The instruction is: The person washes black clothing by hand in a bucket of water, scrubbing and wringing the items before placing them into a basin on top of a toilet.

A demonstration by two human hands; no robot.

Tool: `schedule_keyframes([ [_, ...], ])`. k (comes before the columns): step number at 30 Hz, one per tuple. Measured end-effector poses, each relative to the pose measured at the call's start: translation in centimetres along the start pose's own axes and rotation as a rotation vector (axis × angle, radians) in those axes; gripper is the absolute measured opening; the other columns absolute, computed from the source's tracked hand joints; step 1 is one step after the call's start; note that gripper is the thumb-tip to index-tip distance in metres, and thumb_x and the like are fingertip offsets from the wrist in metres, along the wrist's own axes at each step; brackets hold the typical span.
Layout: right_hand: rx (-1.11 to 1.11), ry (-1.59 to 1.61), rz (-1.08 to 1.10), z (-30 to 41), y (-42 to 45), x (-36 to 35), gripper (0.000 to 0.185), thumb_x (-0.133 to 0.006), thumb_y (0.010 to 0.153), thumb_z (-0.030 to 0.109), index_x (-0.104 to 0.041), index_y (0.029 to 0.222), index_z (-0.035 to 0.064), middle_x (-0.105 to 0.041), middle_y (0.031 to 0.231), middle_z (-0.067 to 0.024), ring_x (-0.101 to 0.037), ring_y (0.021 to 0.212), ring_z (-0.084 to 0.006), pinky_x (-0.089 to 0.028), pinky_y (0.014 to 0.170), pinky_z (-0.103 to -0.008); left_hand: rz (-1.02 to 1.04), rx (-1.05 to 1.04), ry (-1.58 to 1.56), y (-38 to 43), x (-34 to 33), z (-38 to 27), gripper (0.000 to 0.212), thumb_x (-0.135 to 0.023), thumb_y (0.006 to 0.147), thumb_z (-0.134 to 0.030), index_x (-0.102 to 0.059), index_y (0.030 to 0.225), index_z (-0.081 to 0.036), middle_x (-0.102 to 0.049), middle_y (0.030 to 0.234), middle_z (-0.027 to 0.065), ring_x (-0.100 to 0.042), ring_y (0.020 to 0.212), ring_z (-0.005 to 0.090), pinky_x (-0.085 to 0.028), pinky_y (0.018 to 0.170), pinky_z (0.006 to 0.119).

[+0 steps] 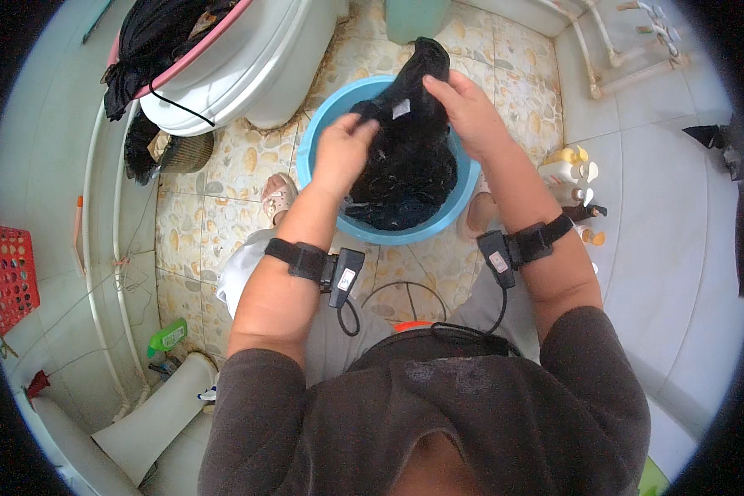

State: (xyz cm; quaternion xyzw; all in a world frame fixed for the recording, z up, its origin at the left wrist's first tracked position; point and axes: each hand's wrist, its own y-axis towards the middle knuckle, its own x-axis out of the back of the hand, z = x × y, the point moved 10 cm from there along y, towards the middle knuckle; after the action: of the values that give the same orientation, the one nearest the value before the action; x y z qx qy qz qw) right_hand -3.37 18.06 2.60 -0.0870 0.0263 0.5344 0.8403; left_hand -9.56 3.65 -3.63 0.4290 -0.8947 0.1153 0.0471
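A wet black garment (418,77) is stretched between my two hands above a light blue plastic basin (307,149). My right hand (474,118) grips its right side, thumb on top, over the basin's far right rim. At the left, my left hand (346,149) pinches the cloth's edge; its fingertips are slightly blurred. A small white label (402,109) shows on the fabric between the hands. Below, dark wet cloth (403,192) fills much of the basin, and the held garment's lower part merges with it, so I cannot tell where one ends.
A pink basin (226,28) of dark clothes rests on the closed white toilet (285,68) at the upper left. Beneath it stands a waste bin (189,152). Several pump bottles (564,173) line the right wall. Pipes (90,248) run along the left wall, near a red plastic basket (9,273).
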Motion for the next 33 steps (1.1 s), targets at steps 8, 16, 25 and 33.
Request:
schedule_keyframes([
  [8,-0.011,-1.036,-0.087,-1.1,0.1,5.5,0.026,-0.051,0.075,0.010,-0.050,0.100,0.0024,-0.057,0.094,-0.0140,-0.055,0.086,-0.0249,-0.042,0.077,-0.0306,-0.457,0.181,-0.419,-1.1,6.3,0.1,0.017,-0.047,0.078,-0.015,-0.053,0.083,0.000,-0.053,0.078,0.0064,-0.049,0.071,0.0140,-0.039,0.063,0.024],
  [16,0.549,-0.860,0.229,3.0,-3.9,-5.1,0.087,-0.070,0.057,0.020,-0.021,0.128,0.0092,-0.048,0.105,-0.0246,-0.045,0.100,-0.0380,-0.038,0.085,-0.0385,0.189,-0.121,-0.368,-1.0,-2.8,-5.4,0.020,-0.054,0.077,-0.010,-0.052,0.094,0.001,-0.055,0.082,0.0048,-0.052,0.075,0.0121,-0.042,0.069,0.024],
  [25,0.413,-0.717,0.059,9.4,-2.4,-2.7,0.033,-0.065,0.068,0.009,-0.056,0.099,0.0035,-0.062,0.084,-0.0121,-0.059,0.076,-0.0184,-0.046,0.069,-0.0285,0.183,-0.311,0.033,-1.0,-3.6,-4.9,0.082,-0.071,0.066,-0.022,-0.021,0.128,-0.003,-0.038,0.121,0.0152,-0.035,0.113,0.0279,-0.031,0.093,0.034],
  [33,0.505,-0.238,-0.037,19.4,-3.4,-1.0,0.017,-0.053,0.074,0.006,-0.056,0.089,-0.0018,-0.056,0.080,-0.0029,-0.051,0.072,-0.0111,-0.040,0.064,-0.0220,0.108,-0.115,0.124,0.2,-2.4,-0.7,0.023,-0.063,0.071,-0.011,-0.058,0.091,-0.002,-0.061,0.083,0.0050,-0.054,0.072,0.0131,-0.043,0.069,0.026],
])
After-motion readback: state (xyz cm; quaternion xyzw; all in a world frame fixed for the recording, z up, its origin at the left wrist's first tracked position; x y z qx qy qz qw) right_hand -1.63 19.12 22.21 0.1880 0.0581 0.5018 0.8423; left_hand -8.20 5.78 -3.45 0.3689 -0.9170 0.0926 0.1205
